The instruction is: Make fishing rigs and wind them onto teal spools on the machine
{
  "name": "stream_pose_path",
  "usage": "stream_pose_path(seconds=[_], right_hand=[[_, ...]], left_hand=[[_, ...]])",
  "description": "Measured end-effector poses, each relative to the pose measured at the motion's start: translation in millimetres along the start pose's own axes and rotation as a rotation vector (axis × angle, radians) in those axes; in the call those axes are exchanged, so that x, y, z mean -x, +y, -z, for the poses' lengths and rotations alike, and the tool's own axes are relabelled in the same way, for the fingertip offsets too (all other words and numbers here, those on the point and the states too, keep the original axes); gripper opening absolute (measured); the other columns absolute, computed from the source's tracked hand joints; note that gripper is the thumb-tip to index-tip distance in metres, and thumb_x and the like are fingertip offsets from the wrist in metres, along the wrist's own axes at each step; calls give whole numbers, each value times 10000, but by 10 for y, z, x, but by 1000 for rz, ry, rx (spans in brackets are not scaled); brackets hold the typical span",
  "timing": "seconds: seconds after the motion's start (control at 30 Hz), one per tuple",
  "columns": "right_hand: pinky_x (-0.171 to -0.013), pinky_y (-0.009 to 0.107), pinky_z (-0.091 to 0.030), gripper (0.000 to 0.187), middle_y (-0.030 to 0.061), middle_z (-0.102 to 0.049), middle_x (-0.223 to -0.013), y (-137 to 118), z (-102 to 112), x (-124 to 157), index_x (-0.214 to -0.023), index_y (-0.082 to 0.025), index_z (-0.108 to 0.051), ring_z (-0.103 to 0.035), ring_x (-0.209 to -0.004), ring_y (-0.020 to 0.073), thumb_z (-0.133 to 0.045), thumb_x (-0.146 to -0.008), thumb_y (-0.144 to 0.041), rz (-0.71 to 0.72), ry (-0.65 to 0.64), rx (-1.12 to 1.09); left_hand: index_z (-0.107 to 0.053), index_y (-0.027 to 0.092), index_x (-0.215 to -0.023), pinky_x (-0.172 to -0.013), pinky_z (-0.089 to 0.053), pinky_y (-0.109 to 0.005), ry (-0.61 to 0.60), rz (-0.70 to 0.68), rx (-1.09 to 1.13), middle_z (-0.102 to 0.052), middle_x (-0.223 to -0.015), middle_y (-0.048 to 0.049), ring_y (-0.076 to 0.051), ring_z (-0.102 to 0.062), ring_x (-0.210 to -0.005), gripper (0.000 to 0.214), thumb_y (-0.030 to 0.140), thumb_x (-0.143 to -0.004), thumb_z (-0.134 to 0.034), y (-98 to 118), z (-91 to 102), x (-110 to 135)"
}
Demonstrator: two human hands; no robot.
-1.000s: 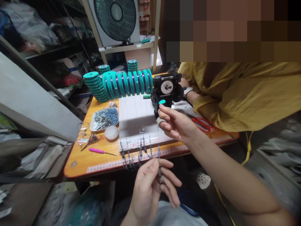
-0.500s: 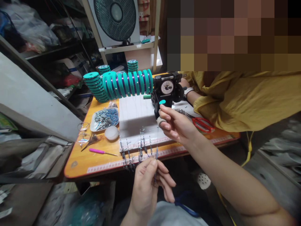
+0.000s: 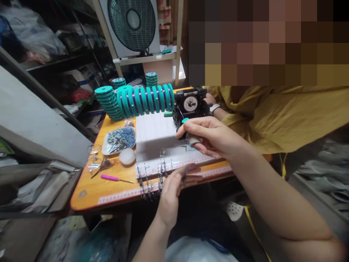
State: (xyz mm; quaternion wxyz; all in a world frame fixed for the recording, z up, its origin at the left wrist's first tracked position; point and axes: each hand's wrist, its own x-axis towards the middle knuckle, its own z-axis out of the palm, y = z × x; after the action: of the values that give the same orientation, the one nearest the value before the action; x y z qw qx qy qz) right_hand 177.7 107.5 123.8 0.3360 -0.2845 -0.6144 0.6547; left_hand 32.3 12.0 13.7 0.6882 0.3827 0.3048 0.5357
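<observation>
My right hand [image 3: 208, 136] is closed around a thin metal-shafted tool with a teal handle [image 3: 185, 120], its shaft slanting up toward the black winding machine [image 3: 190, 103]. A light wrap covers one finger. My left hand [image 3: 174, 187] is at the table's front edge, fingers stretched to the right, with a dark beaded strand [image 3: 185, 176] against them. Other strands with dark pieces [image 3: 147, 185] hang over the edge just left of that hand. Fine lines run up from them to a row of teal spools [image 3: 145, 99] wound with purple and mounted on the machine.
A white tray of small blue and grey pieces [image 3: 109, 148], a round white container [image 3: 127, 156] and a purple-handled hook [image 3: 109, 177] lie on the left. Stacked teal spools [image 3: 105, 98] stand behind. A person in a yellow top [image 3: 272, 116] sits at the right. A box fan [image 3: 133, 25] stands behind.
My left hand has moved up and its fingers have straightened, the pinch on the strand loosening. My right hand has turned and covers the red-handled scissors. The view has shifted slightly.
</observation>
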Motion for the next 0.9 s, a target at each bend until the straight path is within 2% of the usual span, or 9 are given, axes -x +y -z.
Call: stream_pose_path(seconds=[0.07,0.13,0.3,0.37,0.43,0.57,0.7,0.8,0.9], right_hand=[[-236,109,-205,327,-61,-504,-415,-37,27,6,-969,-131,-699,-296,-231,18,-548,-951,-421,-1,-10,60],[-244,109,-212,338,-63,-492,-408,-62,45,8,-982,-121,-711,-299,-240,17,-543,-957,-414,1,-21,104],[-263,103,-243,327,-66,-490,-412,-60,66,8,-1005,-108,-718,-324,-266,17,-568,-950,-394,21,-59,128],[-256,108,-241,336,-68,-491,-410,-36,67,9,-1022,-102,-713,-322,-260,21,-575,-943,-398,-3,-68,114],[-247,112,-238,342,-69,-495,-409,-7,63,13,-1037,-99,-703,-325,-249,27,-579,-937,-401,-43,-73,86],[-252,104,-244,290,-51,-547,-445,63,40,10,-1013,-106,-670,-357,-235,33,-546,-950,-361,-97,-122,-94],[-246,112,-264,325,10,-653,-584,168,1,-54,-803,-150,-551,-413,-246,46,-449,-977,-405,-182,-170,-420],[-215,124,-252,416,-14,-598,-508,234,-51,-120,-666,-173,-414,-393,-219,54,-379,-998,-420,-256,-98,-583],[-201,126,-255,453,-27,-541,-437,240,-107,-152,-624,-177,-373,-383,-205,60,-311,-1022,-385,-285,-1,-628]], left_hand=[[-705,131,-1121,-1055,-419,-407,-31,-53,-108,-667,-1250,-130,-277,-606,-1180,388,315,-996,-387,27,-19,-84],[-707,134,-1115,-1076,-401,-418,-60,-93,-159,-682,-1212,-126,-280,-588,-1201,381,324,-995,-399,77,-53,-158],[-512,246,-1321,-813,-574,-373,-67,-146,-12,-623,-1280,-99,-234,-701,-980,361,370,-991,-433,242,-186,-279],[-500,251,-1290,-715,-591,-318,-48,-145,-30,-621,-1265,-96,-200,-724,-882,344,403,-987,-446,302,-235,-302],[-527,214,-1205,-621,-584,-277,-28,-139,-72,-676,-1131,-93,-174,-731,-757,325,435,-975,-462,350,-263,-312],[-571,164,-1013,-516,-540,-225,18,-97,-151,-717,-824,-56,-154,-706,-591,270,421,-949,-520,410,-239,-303],[-629,149,-946,-556,-548,-247,-1,-91,-122,-714,-716,-50,-174,-710,-609,262,392,-946,-531,433,-180,-284],[-651,134,-874,-611,-561,-280,-12,-28,-6,-720,-682,-57,-193,-715,-631,246,352,-931,-552,443,-166,-263],[-649,124,-836,-654,-564,-299,-40,57,107,-733,-683,-70,-205,-720,-643,250,333,-927,-547,441,-155,-217]])
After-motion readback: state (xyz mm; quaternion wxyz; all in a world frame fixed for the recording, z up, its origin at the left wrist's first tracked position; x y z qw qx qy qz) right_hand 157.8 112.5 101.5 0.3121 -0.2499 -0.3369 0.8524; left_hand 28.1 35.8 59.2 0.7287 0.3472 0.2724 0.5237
